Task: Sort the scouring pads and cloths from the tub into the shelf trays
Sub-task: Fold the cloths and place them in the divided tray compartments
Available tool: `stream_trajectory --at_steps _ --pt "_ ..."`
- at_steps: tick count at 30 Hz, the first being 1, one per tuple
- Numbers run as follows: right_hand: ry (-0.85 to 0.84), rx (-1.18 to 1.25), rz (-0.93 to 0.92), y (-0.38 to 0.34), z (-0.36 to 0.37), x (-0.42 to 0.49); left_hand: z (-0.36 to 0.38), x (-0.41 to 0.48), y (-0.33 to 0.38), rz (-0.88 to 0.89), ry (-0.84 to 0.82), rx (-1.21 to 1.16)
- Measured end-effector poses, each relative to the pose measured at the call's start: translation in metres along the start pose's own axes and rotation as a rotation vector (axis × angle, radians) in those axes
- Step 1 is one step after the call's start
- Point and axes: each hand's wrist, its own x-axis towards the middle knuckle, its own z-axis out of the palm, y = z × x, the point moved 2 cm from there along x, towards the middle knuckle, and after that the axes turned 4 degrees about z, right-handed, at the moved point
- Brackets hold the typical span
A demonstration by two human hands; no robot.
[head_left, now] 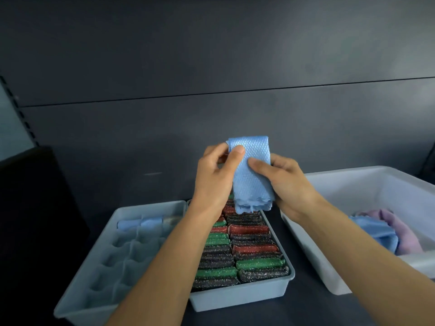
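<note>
A folded blue cloth (250, 170) with a diamond weave hangs upright above the middle tray. My left hand (216, 175) pinches its upper left edge with thumb and fingers. My right hand (282, 182) grips its right side, thumb across the front. Below lies a tray (240, 300) packed with rows of green, red and dark glittery scouring pads (256, 252). To the left, a divided tray (94, 260) holds two rolled blue cloths (141, 223) in its far cells. The white tub (329, 274) at the right contains a blue cloth (376, 231) and a lilac cloth (400, 231).
All three containers stand on a dark shelf surface against a dark grey back panel. A black object (35, 208) stands at the far left beside the divided tray. A slotted shelf upright (18, 109) runs up the left edge.
</note>
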Motion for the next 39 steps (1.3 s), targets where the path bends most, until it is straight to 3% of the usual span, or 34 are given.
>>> stream_trajectory --at_steps 2,5,7,14,20,25,28,32,35,39 --pt "-0.023 0.119 0.056 0.0 -0.001 0.001 -0.005 -0.002 -0.007 -0.085 0.015 -0.081" --pt "-0.031 0.226 0.106 0.002 0.003 0.001 -0.005 -0.007 -0.019 -0.322 -0.223 -0.034" --pt "-0.013 0.211 0.106 0.006 0.004 0.002 -0.005 -0.015 -0.022 -0.318 -0.327 0.008" --pt "-0.143 -0.098 0.166 0.016 0.0 -0.004 -0.022 -0.02 -0.021 -0.195 -0.201 -0.033" --pt "-0.194 0.257 0.197 0.019 0.009 -0.006 -0.036 -0.021 -0.025 -0.29 -0.223 -0.354" --pt "-0.184 0.421 0.265 0.017 0.015 -0.004 -0.047 -0.025 -0.03 -0.344 -0.367 -0.603" --pt "-0.241 0.502 0.291 0.02 0.018 -0.003 -0.049 -0.026 -0.034 -0.234 -0.396 -0.443" --pt "-0.334 0.371 0.308 0.031 0.019 -0.002 -0.054 -0.02 -0.034 -0.098 -0.194 -0.094" --pt "-0.249 0.034 0.256 0.038 0.019 -0.003 -0.055 -0.02 -0.037 -0.145 -0.15 -0.108" --pt "-0.174 0.006 0.175 0.039 0.027 -0.002 -0.055 -0.026 -0.043 -0.149 -0.132 -0.131"
